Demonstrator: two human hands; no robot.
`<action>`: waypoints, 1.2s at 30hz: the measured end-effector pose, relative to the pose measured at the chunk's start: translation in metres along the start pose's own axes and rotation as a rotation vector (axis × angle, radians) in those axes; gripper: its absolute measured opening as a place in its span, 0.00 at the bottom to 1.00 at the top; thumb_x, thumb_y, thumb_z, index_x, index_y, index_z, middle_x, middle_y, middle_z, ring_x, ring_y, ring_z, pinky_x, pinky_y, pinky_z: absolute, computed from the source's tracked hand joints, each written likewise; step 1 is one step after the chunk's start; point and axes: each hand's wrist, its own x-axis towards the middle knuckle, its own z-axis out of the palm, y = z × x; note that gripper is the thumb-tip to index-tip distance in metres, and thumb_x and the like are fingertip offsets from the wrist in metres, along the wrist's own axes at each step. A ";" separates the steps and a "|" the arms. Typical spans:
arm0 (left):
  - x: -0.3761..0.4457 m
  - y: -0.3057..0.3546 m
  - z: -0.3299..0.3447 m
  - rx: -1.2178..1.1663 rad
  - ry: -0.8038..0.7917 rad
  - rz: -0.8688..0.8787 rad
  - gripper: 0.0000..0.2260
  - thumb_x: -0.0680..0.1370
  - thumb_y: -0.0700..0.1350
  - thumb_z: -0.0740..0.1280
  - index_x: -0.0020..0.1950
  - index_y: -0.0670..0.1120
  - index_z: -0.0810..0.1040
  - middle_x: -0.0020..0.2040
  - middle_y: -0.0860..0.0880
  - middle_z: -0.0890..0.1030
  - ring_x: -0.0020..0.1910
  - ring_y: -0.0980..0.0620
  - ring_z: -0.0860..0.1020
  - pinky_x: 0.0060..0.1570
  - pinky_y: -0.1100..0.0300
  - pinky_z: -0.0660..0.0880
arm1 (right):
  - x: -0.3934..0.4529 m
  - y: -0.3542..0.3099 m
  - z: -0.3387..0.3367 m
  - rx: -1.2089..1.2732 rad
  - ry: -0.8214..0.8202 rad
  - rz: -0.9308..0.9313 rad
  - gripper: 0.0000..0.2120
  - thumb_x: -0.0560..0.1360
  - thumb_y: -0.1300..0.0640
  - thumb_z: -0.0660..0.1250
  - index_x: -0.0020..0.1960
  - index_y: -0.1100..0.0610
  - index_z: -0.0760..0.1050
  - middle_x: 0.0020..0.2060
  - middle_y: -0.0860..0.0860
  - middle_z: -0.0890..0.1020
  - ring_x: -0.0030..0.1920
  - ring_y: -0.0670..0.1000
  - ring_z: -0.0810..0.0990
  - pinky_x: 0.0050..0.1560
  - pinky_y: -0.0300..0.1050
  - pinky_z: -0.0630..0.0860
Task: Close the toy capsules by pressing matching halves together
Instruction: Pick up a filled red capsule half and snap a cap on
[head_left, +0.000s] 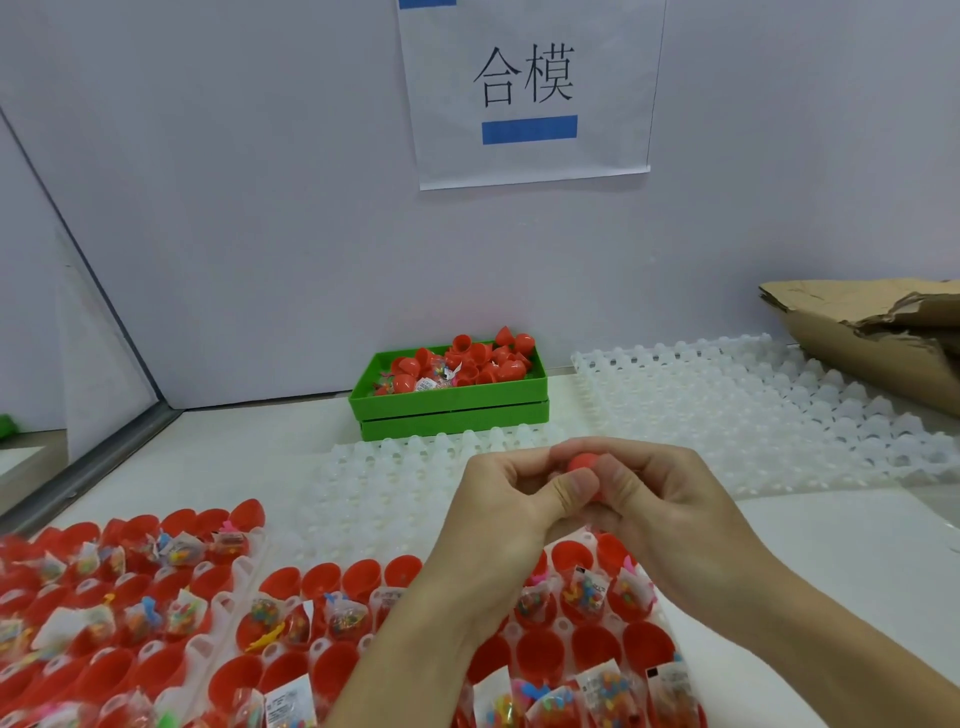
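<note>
Both hands met above the table, fingers curled around a single red capsule (582, 465). The left hand (511, 501) pinched it from one side, thumb laid across its front. The right hand (660, 499) gripped the other side, thumb beside the left thumb. Only a small patch of red showed between the fingers, so whether the two halves had fully snapped shut could not be told; the pose suggested they were being pressed together.

Most of the work seemed left. Below and nearer than the hands, under the wrists, sat a white tray (332, 642) of open red halves (540, 649), many holding small toy packets (589, 592) in clear wrapping, none capped. A second tray of filled halves (135, 582) lay further to the left of the left hand. Just beyond the fingertips was an empty clear tray (405, 467), and another clear tray (727, 395) stretched past and to the right of the right hand. Straight ahead, beyond the hands and against the wall, a green bin (452, 410) held a heap of loose red caps (467, 361), probably the matching halves. Torn cardboard (872, 332) lay far off to the right.
</note>
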 end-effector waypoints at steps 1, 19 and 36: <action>0.000 0.000 0.001 0.012 0.010 0.013 0.13 0.71 0.45 0.71 0.54 0.43 0.84 0.49 0.41 0.86 0.52 0.45 0.85 0.54 0.55 0.81 | 0.000 0.001 0.001 -0.023 0.014 -0.021 0.13 0.75 0.56 0.62 0.51 0.54 0.85 0.50 0.57 0.86 0.54 0.57 0.84 0.54 0.47 0.81; -0.001 0.000 0.000 0.452 0.077 0.227 0.25 0.69 0.51 0.78 0.63 0.61 0.74 0.61 0.64 0.77 0.60 0.64 0.76 0.49 0.68 0.78 | 0.002 -0.008 -0.010 0.030 0.128 0.115 0.18 0.65 0.43 0.72 0.51 0.50 0.83 0.44 0.58 0.86 0.47 0.59 0.86 0.46 0.46 0.83; 0.004 -0.001 -0.008 0.472 0.156 0.182 0.10 0.76 0.46 0.73 0.56 0.53 0.80 0.46 0.55 0.85 0.47 0.56 0.83 0.49 0.56 0.82 | 0.002 -0.015 -0.012 -0.324 0.204 -0.022 0.07 0.77 0.64 0.67 0.49 0.55 0.81 0.38 0.51 0.87 0.37 0.49 0.86 0.39 0.34 0.79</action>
